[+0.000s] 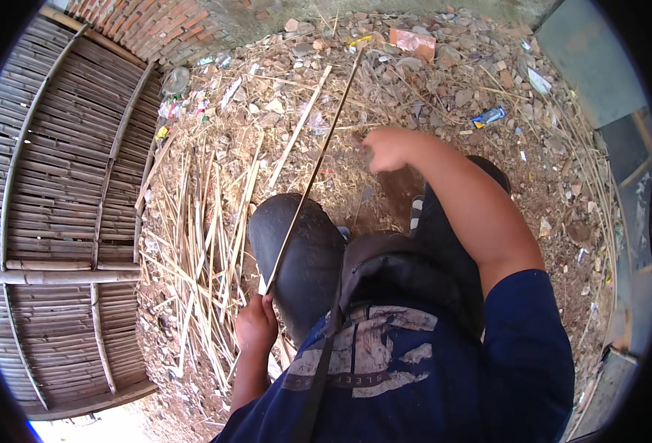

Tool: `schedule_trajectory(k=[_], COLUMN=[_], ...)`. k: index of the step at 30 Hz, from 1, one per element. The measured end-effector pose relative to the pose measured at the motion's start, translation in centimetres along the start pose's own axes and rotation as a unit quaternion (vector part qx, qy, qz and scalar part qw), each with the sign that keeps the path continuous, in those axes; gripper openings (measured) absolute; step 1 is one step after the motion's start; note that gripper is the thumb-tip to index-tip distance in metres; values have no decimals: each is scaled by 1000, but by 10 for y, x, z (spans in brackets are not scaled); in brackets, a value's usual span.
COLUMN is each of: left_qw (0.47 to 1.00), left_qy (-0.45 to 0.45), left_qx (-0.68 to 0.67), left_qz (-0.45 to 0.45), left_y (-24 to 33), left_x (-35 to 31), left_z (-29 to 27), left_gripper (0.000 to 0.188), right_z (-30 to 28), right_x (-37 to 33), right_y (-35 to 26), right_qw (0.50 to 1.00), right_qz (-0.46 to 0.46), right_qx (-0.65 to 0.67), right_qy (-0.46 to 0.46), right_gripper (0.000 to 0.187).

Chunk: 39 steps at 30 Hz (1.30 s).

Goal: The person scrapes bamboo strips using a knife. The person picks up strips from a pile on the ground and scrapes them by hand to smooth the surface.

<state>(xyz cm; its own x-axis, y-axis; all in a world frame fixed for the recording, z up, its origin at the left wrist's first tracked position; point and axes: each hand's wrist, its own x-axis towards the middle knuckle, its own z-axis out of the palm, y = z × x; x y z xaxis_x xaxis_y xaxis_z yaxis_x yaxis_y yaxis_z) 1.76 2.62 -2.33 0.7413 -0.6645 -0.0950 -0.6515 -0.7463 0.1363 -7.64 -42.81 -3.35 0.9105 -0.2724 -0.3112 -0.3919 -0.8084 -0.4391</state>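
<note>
My left hand (255, 325) is closed round the near end of a long thin bamboo strip (309, 181). The strip slants up and away to the right, passing over my left knee (296, 229). Out in front of my right knee, my right hand (388, 150) is closed, its arm reaching in from the right. A small dark end pokes out at the left of that fist; what it belongs to I cannot make out. The right hand is apart from the strip. Many pale split bamboo strips (200, 251) lie in a loose heap at my left.
A bamboo slat panel (67, 162) stands along the left, below a brick wall (148, 33). Rubble, dry straw and litter cover the ground, including a blue wrapper (488, 117) and a brick-coloured piece (412, 43). Grey sheets (592, 63) lean at the right. A dark bag (392, 277) sits at my lap.
</note>
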Motion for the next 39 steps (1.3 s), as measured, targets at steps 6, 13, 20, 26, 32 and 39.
schedule_trajectory(k=[6, 13, 20, 26, 32, 39], left_qw=[999, 1000, 1000, 999, 998, 1000], left_qy=[26, -4, 28, 14, 57, 23], left_qx=[16, -17, -1, -22, 9, 8], left_qz=[-18, 1, 0, 26, 24, 6], left_y=[-16, -15, -22, -22, -28, -25], left_x=[-5, -1, 2, -3, 1, -6], left_z=[11, -2, 18, 3, 22, 12], left_gripper=[27, 34, 30, 31, 29, 30], right_z=[-21, -5, -18, -21, 12, -12], right_x=[-1, 3, 9, -12, 9, -3], right_y=[3, 5, 37, -11, 47, 13], right_qw=[989, 999, 968, 995, 992, 993], right_qz=[70, 23, 114, 53, 21, 77], right_qx=[77, 8, 206, 81, 86, 75], right_qy=[-105, 20, -83, -33, 94, 55], right_gripper=[60, 50, 37, 29, 32, 28])
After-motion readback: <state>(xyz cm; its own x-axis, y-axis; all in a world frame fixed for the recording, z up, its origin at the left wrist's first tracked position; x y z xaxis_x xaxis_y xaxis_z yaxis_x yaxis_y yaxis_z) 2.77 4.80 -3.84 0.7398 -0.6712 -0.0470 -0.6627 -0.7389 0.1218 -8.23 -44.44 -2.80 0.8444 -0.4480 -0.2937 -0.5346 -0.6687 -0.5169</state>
